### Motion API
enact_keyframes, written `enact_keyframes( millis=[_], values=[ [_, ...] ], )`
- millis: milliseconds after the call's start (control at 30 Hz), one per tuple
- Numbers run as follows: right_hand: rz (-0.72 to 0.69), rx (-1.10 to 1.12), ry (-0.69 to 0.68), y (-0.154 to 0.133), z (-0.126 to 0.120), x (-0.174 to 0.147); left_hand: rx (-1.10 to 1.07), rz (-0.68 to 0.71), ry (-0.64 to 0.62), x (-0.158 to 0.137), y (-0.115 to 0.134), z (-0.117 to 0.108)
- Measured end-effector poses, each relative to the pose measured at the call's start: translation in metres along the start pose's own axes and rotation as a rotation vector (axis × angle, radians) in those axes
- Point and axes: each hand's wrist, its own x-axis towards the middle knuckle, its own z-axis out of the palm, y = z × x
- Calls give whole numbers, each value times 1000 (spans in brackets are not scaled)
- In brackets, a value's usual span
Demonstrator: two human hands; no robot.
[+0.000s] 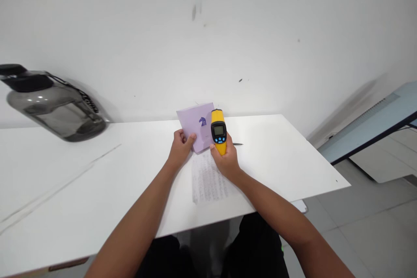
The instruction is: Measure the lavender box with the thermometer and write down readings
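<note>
My left hand (181, 147) is closed on the lower left edge of a lilac booklet (191, 124), its thumb on the front. The booklet is held tilted up and bears a dark blue horse-head print. In my right hand (229, 159) is a yellow and black infrared thermometer (219, 132), gripped by its handle. Its small grey screen and blue buttons face me, and it overlaps the booklet's right side. A sheet of paper covered in writing (208, 180) lies on the table below both hands. Part of a dark pen (237, 143) shows just right of my right hand.
A large grey see-through water bottle (60, 106) with a black lid stands at the left, near the wall. The white table (286, 160) ends at the right above a tiled floor. Beyond it is a pale blue panel with a dark edge (374, 124).
</note>
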Motion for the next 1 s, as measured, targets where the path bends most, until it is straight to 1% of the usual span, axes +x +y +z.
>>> enact_keyframes(
  millis=[167, 533, 700, 1000],
  values=[
    [-5, -15, -5, -2, -1, 0, 6, 17, 4, -1, 1, 0],
    [49, -8, -23, -8, -1, -6, 9, -2, 33, -3, 4, 3],
    [69, -4, -71, -12, 0, -10, 16, -2, 29, -4, 5, 2],
    [70, 54, -46, -15, -1, -11, 25, -9, 38, -3, 5, 3]
  ],
)
